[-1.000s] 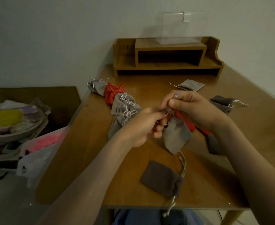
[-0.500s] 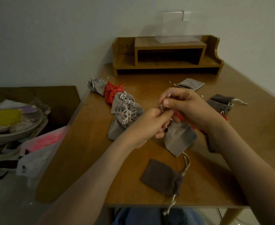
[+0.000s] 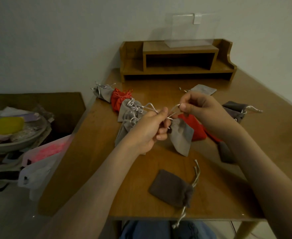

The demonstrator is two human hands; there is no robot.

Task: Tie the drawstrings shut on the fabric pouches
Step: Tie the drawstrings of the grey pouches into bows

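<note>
Pouches (image 3: 129,109) with bows already tied, grey and red, are lying in a row on the table (image 3: 93,152) just outside and beyond the left hand (image 3: 145,133). That hand is pinching the silver drawstring (image 3: 172,115) between thumb and forefinger, its lower fingers curling in against the gathered neck of the light grey pouch (image 3: 182,135). This pouch is hanging between the two hands, its neck against the left fingertips and down and inward from the right hand (image 3: 203,109). Its long axis is running from the neck downward, slanting toward the right forearm. I cannot tell whether its bottom corner is touching the table.

The right hand is clamping the cord's other end between thumb and forefinger, holding it up and a little beyond the neck. The left hand is sitting nearer the neck, so it seems to be anchoring. The cords are stretching between the hands, across the pouch's axis, so tightening looks to call for pulling the hands apart sideways.

A red pouch (image 3: 195,128) is lying under the right hand, dark grey pouches (image 3: 234,109) are lying outside its wrist, and another dark grey pouch (image 3: 172,188) is lying below both hands, cords loose.
</note>
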